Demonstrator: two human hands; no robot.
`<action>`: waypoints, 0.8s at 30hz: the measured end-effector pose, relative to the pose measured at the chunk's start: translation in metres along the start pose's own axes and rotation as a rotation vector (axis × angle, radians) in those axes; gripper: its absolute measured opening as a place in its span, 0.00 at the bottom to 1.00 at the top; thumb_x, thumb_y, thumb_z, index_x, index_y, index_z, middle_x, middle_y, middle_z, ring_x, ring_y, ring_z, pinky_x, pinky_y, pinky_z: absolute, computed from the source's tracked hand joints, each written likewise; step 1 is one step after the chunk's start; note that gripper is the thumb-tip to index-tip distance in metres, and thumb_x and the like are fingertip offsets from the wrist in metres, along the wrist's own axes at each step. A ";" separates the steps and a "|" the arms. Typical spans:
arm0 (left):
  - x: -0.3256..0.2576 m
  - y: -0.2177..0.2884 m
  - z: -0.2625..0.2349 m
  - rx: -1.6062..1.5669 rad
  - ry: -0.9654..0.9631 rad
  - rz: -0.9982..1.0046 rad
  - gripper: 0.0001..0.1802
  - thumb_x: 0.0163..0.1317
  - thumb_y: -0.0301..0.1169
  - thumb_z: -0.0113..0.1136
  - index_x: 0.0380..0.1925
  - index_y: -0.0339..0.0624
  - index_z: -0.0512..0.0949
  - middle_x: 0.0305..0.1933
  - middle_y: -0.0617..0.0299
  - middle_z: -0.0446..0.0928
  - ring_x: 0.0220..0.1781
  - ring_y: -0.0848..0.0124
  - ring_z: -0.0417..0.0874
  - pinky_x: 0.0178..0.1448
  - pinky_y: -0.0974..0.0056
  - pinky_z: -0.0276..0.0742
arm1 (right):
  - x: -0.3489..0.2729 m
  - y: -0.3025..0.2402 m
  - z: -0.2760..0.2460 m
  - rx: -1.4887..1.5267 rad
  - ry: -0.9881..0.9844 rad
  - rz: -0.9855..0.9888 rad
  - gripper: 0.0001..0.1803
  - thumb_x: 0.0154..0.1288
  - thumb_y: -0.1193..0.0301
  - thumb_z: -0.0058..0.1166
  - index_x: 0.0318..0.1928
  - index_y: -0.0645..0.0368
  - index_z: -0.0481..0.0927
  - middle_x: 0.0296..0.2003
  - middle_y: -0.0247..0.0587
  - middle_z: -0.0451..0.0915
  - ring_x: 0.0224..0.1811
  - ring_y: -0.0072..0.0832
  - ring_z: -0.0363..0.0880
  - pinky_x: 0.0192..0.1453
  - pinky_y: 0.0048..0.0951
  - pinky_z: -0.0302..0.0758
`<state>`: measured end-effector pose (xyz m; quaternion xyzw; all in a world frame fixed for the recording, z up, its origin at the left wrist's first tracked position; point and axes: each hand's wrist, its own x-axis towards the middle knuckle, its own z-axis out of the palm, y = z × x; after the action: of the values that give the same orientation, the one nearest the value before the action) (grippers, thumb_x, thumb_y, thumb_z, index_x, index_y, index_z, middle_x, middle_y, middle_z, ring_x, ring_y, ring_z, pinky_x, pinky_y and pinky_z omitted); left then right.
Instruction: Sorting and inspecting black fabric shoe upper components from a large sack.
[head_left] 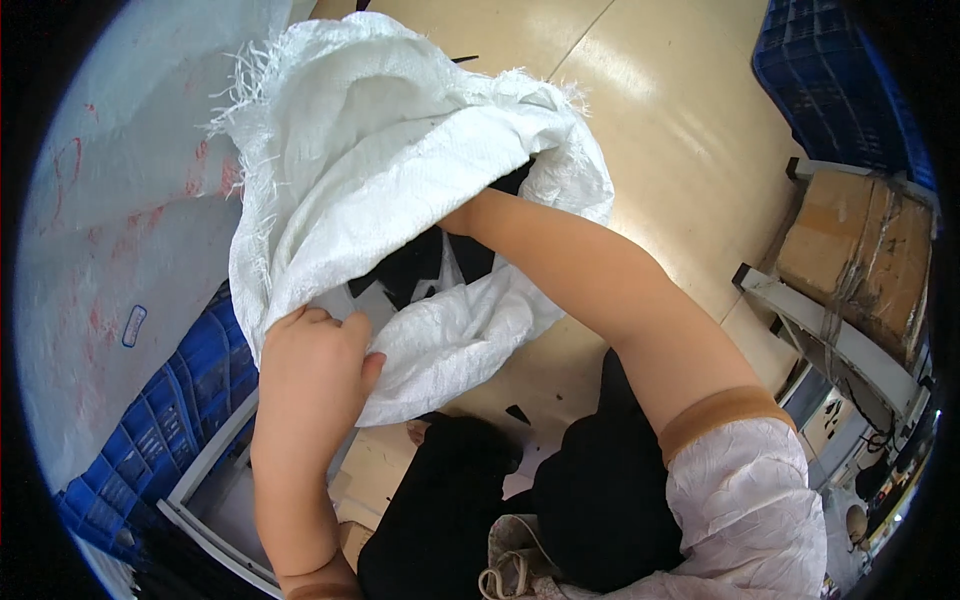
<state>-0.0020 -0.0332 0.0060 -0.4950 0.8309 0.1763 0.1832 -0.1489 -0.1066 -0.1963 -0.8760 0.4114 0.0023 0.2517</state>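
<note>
A white woven sack [330, 200] with frayed edges stands with its mouth gaping toward me. My left hand [322, 350] grips its near left rim, fingers curled over the fabric. My right forearm [580, 260] reaches through the opening, and the hand at its end is hidden behind the sack's folded cloth. Inside the sack, black pieces [405, 270] and some white or clear scraps are partly visible; I cannot make out exactly what they are.
A blue plastic crate [170, 400] is at the left beside a large translucent plastic sheet [130, 200] with red marks. Another blue crate [835, 80] stands at the far right, near a taped cardboard box [850, 255] by a white metal frame [830, 330]. Dark scraps [517, 413] lie on the tiled floor [690, 130].
</note>
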 end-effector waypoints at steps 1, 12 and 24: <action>-0.004 0.000 -0.003 -0.006 -0.001 -0.013 0.12 0.36 0.30 0.68 0.19 0.38 0.76 0.21 0.52 0.75 0.31 0.55 0.77 0.44 0.57 0.70 | 0.001 0.000 -0.005 0.366 0.150 0.051 0.25 0.61 0.68 0.46 0.60 0.51 0.68 0.62 0.52 0.63 0.67 0.41 0.57 0.70 0.41 0.50; -0.006 -0.013 0.016 -0.073 -0.011 0.081 0.10 0.37 0.31 0.67 0.18 0.40 0.76 0.20 0.53 0.75 0.31 0.57 0.77 0.42 0.56 0.71 | 0.002 0.031 -0.031 0.409 0.068 0.029 0.27 0.55 0.73 0.51 0.59 0.51 0.69 0.58 0.49 0.67 0.63 0.40 0.62 0.66 0.39 0.57; 0.027 -0.045 0.032 -1.207 0.435 -0.088 0.32 0.69 0.50 0.38 0.62 0.34 0.60 0.63 0.52 0.65 0.65 0.62 0.65 0.67 0.59 0.56 | -0.058 -0.011 -0.067 0.238 0.029 -0.094 0.31 0.47 0.78 0.56 0.57 0.52 0.71 0.49 0.44 0.74 0.55 0.40 0.70 0.57 0.35 0.67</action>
<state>0.0297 -0.0585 -0.0398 -0.5690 0.5826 0.5008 -0.2933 -0.1932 -0.0882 -0.1212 -0.8584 0.3707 -0.0711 0.3475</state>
